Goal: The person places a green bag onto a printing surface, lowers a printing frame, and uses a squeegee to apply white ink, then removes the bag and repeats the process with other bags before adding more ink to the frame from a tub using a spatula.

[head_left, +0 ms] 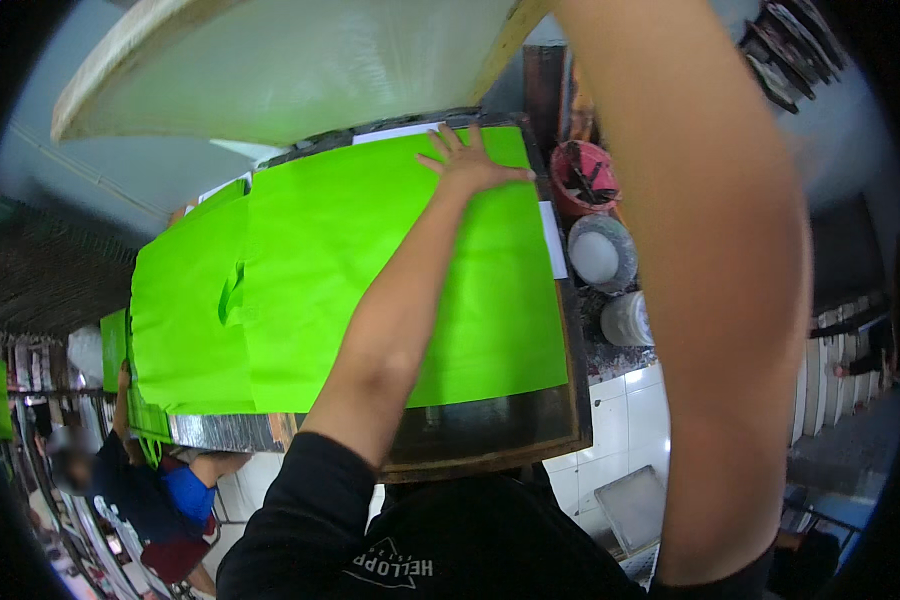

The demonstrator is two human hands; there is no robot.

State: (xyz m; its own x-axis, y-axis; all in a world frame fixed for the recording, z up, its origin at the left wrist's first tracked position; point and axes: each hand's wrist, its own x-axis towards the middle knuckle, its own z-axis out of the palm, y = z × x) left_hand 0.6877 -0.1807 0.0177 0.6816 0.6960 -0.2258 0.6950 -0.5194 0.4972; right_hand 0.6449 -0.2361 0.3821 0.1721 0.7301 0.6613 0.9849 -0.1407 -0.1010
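My left hand (465,165) lies flat with fingers spread on the far right corner of a bright green fabric piece (390,270). This fabric covers most of a dark table (490,430), and a seam or edge runs across its left part. A small strap or fold of the same green (232,293) stands up near that seam. Above the table's far side, a large framed screen (300,70) with a pale translucent mesh is tilted up. My right arm reaches up past the right side of the screen; its hand is out of view.
Right of the table stand a pink bucket (582,175) with dark tools, a bowl (600,252) with white contents and a white tub (627,320). A grey tray (635,508) lies on the tiled floor. Another person (150,500) sits at the lower left, touching green fabric.
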